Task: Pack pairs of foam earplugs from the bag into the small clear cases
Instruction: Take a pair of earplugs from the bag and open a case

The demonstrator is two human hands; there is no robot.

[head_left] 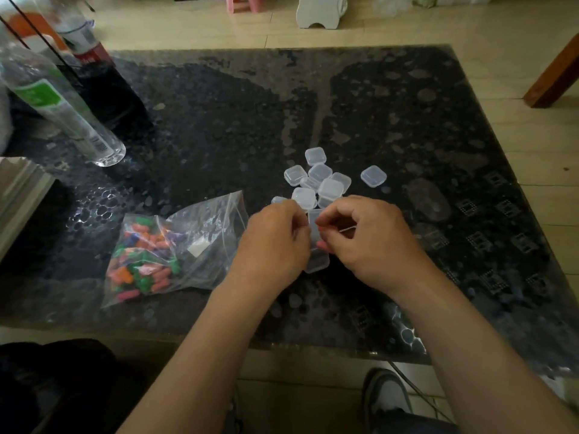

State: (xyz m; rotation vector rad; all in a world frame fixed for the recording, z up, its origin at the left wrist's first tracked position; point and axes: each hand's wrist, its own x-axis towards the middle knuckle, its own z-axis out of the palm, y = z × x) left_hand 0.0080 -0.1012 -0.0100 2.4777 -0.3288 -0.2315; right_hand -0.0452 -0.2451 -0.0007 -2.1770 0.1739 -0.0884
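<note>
both forearms are stretched in from the near edge, above a shoe (388, 393) on the floor, so that the hands meet over the table (407, 104) close in front of the body; the left hand (275, 242) and the right hand (366, 242) are brought together round one small clear case (318, 260), which is held between them just beside the tabletop; the left fingers are curled against its left side, apparently to steady it, while the right thumb and forefinger are pinched on its upper part, seemingly at the lid; it is judged that the case is being prised open or pressed closed, but which cannot be told, since the hinge is hidden by the fingers; whether anything lies inside cannot be told either; the bag (216, 220) is laid flat just beside the left hand, its zip mouth turned towards the hands, presumably so that the earplugs (144, 255) can be reached without a stretch; they are bunched in the corner farthest from the hands, a jumble of orange, green, purple and pink; a pile of cases (319, 180) is kept just beyond the hands, within easy reach, with a lone case (373, 176) lying apart to the right; these are seen to be square, round-cornered and frosted-clear, and no colour shows through them, so they are judged unfilled; a clear bottle (62, 108) stands well apart at the far left.
</note>
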